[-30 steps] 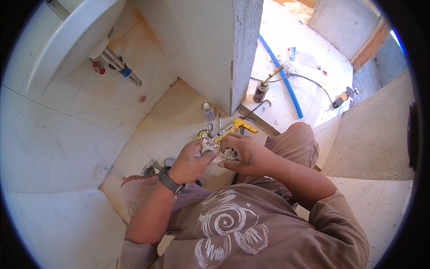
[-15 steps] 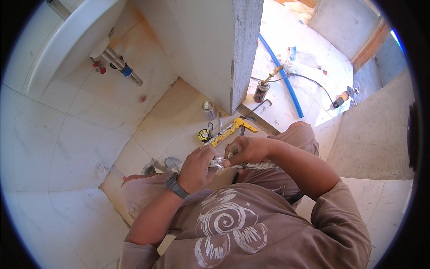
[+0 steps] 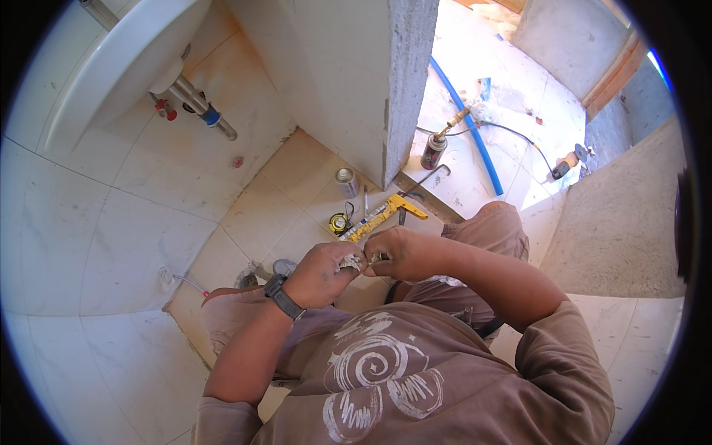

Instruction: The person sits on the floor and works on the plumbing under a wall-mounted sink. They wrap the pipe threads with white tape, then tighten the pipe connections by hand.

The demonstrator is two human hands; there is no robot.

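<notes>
Beige tiled floor (image 3: 285, 182), one yellow caulking gun (image 3: 383, 216), one yellow-and-black tape measure (image 3: 338, 223), left hand (image 3: 319, 276) plus right hand (image 3: 396, 253) pinching crumpled off-white stuff (image 3: 351, 261)

No words or numbers can be read; any print on the silver-grey cylindrical metal can (image 3: 346, 182) and the dark cylindrical canister (image 3: 433, 153) with a brass-coloured head is too small to make out.

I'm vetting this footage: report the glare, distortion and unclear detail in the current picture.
Head view, upper right: glare washes out the pale floor around the blue pipe; head view, left side: joints of the tiled wall bend near the picture's edge; head view, centre: the whitish material in the left hand is small and partly covered, its detail unclear.
</notes>
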